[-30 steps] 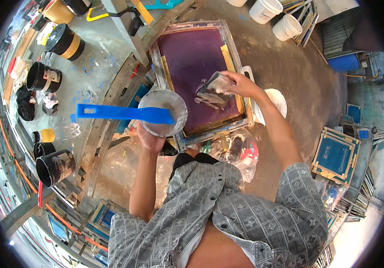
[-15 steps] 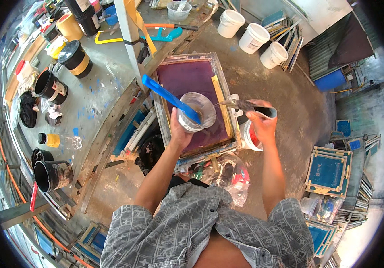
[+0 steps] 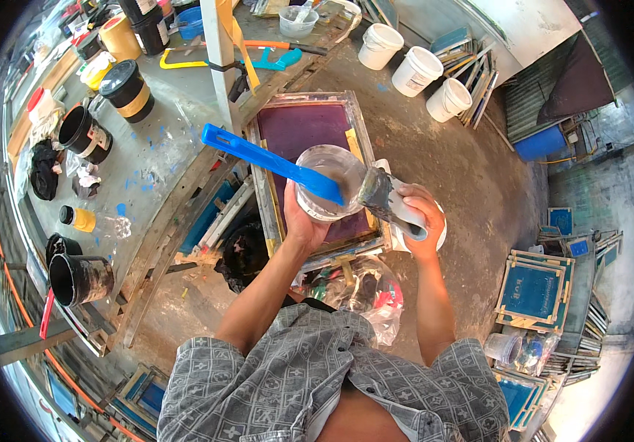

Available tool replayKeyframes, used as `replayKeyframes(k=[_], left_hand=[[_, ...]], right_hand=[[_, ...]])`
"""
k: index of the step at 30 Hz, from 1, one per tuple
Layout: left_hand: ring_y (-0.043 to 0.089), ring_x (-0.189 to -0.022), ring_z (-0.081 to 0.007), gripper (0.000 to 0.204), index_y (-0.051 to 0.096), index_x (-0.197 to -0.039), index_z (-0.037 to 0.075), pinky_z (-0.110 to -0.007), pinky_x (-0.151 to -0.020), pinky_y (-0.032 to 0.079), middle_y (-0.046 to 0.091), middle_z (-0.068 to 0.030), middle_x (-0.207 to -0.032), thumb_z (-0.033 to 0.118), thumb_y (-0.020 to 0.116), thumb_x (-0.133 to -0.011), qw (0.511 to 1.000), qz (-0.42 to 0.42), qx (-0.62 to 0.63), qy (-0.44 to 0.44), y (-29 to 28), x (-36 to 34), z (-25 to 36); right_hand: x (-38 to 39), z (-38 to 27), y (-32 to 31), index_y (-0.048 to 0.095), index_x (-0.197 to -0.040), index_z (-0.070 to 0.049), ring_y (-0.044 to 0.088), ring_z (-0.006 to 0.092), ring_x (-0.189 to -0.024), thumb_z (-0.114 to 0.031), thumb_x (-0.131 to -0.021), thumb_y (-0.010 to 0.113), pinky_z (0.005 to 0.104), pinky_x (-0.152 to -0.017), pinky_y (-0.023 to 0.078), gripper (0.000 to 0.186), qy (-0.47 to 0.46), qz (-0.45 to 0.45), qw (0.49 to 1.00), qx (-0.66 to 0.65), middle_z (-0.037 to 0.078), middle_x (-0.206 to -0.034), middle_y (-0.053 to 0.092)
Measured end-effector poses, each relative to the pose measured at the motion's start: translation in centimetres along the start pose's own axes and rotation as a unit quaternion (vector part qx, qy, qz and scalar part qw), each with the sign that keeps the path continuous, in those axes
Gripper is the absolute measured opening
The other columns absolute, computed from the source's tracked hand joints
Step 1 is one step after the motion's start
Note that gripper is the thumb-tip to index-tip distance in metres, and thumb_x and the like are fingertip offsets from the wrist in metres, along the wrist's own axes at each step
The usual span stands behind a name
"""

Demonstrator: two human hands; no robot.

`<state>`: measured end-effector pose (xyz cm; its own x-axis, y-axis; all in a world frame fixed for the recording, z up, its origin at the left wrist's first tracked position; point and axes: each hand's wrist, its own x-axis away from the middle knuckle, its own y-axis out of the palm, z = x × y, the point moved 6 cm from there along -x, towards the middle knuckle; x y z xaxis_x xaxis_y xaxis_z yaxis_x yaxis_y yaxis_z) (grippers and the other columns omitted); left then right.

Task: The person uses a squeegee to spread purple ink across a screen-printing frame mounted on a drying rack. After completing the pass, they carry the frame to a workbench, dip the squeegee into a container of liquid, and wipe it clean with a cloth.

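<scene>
My left hand (image 3: 307, 221) is wrapped round the side of a translucent plastic tub (image 3: 329, 214), held over a framed screen (image 3: 302, 132) with purple mesh. A blue plastic spatula (image 3: 272, 166) leans in the tub, its handle jutting out over the rim to the upper left. My right hand (image 3: 424, 217) grips a grey-handled scraper (image 3: 390, 202) whose broad end is stained dark. That stained end is at the tub's right rim; whether it touches, I cannot tell. What lies in the tub is mostly hidden by the spatula.
On the left, a grey workbench (image 3: 162, 166) bears black tubs (image 3: 85, 135) and a yellow-handled hacksaw (image 3: 184, 64). White buckets (image 3: 416, 71) stand on the floor at the back right. Stacked blue screens (image 3: 530, 287) lie at the right. Below the framed screen is a clear plastic bag (image 3: 354, 287).
My right hand has brought the scraper left and down to the tub's rim, turning its broad face into view. The spatula now lies at a flatter slant, its handle further left.
</scene>
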<state>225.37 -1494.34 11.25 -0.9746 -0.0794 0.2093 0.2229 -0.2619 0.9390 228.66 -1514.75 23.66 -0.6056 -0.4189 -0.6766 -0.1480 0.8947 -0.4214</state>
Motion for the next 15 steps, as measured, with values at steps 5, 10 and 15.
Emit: replayKeyframes(k=[5,10,15], left_hand=[[0.058,-0.127,-0.0321,0.071,0.046,-0.147,0.014,-0.061,-0.103,0.051,0.057,-0.0116,-0.142,0.067,0.031,-0.102,0.999,0.029,-0.018,0.014,0.7,1.9,1.5],[0.057,-0.129,-0.0302,0.072,0.047,-0.147,0.013,-0.050,-0.106,0.049,0.058,-0.0109,-0.141,0.068,0.030,-0.103,0.999,0.024,0.023,0.027,0.4,3.9,3.1],[0.056,-0.129,-0.0334,0.073,0.044,-0.148,0.013,-0.056,-0.103,0.052,0.053,-0.0136,-0.145,0.069,0.032,-0.102,0.999,0.020,0.023,0.010,-0.2,3.3,2.8]], right_hand=[[0.1,1.8,-0.3,0.067,-0.109,-0.003,0.070,0.0334,-0.110,0.004,-0.084,0.071,0.0502,-0.109,0.045,0.026,-0.057,-0.005,0.993,0.106,0.015,-0.110,0.075],[-1.2,4.4,-0.7,0.069,-0.120,-0.005,0.070,0.0336,-0.112,0.005,-0.085,0.068,0.0527,-0.114,0.041,0.037,0.011,0.017,0.987,0.160,0.013,-0.111,0.075],[2.0,7.7,0.8,0.070,-0.115,0.003,0.068,0.0130,-0.099,-0.007,-0.089,0.081,0.0289,-0.093,0.050,0.030,0.262,0.169,0.937,-0.157,0.009,-0.109,0.075]])
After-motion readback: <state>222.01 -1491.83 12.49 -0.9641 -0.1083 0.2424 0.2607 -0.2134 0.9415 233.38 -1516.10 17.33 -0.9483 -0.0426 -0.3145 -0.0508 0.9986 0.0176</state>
